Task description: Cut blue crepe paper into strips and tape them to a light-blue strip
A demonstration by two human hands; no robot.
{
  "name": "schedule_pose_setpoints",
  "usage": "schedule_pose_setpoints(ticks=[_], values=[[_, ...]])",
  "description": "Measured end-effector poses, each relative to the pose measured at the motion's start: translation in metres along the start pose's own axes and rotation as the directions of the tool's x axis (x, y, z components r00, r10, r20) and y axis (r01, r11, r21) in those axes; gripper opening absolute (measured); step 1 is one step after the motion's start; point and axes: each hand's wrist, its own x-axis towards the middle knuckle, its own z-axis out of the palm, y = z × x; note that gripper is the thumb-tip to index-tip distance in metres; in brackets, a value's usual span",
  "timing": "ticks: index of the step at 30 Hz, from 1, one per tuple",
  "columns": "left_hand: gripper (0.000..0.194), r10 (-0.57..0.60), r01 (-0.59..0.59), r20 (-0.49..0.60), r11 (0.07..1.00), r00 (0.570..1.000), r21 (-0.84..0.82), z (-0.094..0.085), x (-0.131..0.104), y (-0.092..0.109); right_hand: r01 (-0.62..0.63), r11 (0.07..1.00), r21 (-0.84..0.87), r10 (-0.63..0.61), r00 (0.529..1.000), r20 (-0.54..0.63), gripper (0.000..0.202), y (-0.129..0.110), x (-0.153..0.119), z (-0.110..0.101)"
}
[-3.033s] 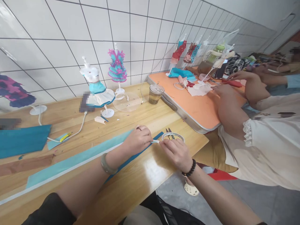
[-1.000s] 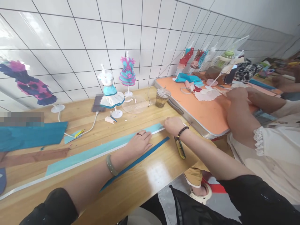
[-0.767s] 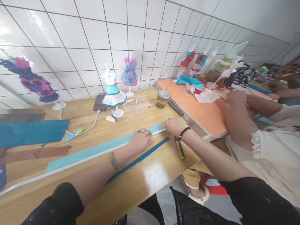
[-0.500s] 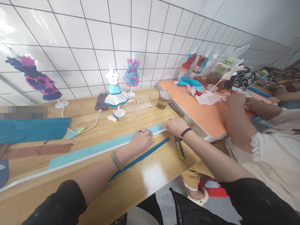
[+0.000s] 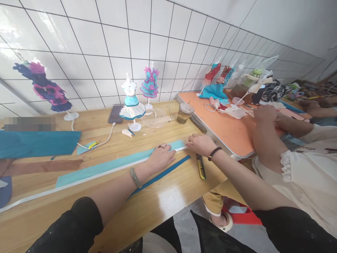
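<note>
A long light-blue fabric strip (image 5: 105,166) lies slantwise on the wooden table, with a narrow white tape (image 5: 34,200) along its near edge. My left hand (image 5: 161,157) rests flat on both, fingers stretched out and pressing them down. At the strip's right end, my right hand (image 5: 200,143) has its fingers bent and pinched at the end of the white tape; the fingertips are partly hidden. Just below my hands lies a dark-blue strip (image 5: 164,174). A yellow-and-black utility knife (image 5: 200,167) is on the table below my right wrist.
Small dressed mannequins (image 5: 131,102) stand along the tiled wall. A lidded cup (image 5: 184,113) is near the orange table (image 5: 218,126), where another person's hands (image 5: 265,114) work. Teal fabric (image 5: 39,144), brown fabric (image 5: 50,166) and a white cable (image 5: 106,137) lie to the left.
My right hand's fingers have loosened from a tight fist to a more spread bend at the tape's end. My left hand stays on the strip. The view has shifted slightly.
</note>
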Motion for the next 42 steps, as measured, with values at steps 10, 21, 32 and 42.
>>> schedule_pose_setpoints(ticks=[10, 21, 32, 42], values=[[0.031, -0.052, 0.051, -0.005, 0.998, 0.999, -0.023, 0.0, 0.007, 0.002, 0.022, 0.978, 0.206, 0.001, 0.994, -0.11, 0.029, 0.026, -0.017, 0.007], [0.032, -0.156, 0.116, -0.171, 0.968, 0.973, -0.223, -0.002, 0.039, -0.003, 0.055, 0.995, 0.079, -0.035, 0.972, -0.234, 0.031, 0.009, -0.043, -0.005], [0.032, -0.311, 0.243, -0.153, 0.905, 0.938, -0.35, -0.033, -0.015, -0.055, -0.039, 0.999, -0.005, 0.038, 0.989, -0.143, 0.031, 0.002, -0.024, 0.008], [0.032, -0.583, 0.563, -0.115, 0.81, 0.805, -0.164, -0.066, -0.174, -0.103, -0.104, 0.994, -0.02, 0.102, 0.991, -0.087, 0.032, -0.001, -0.017, 0.016]])
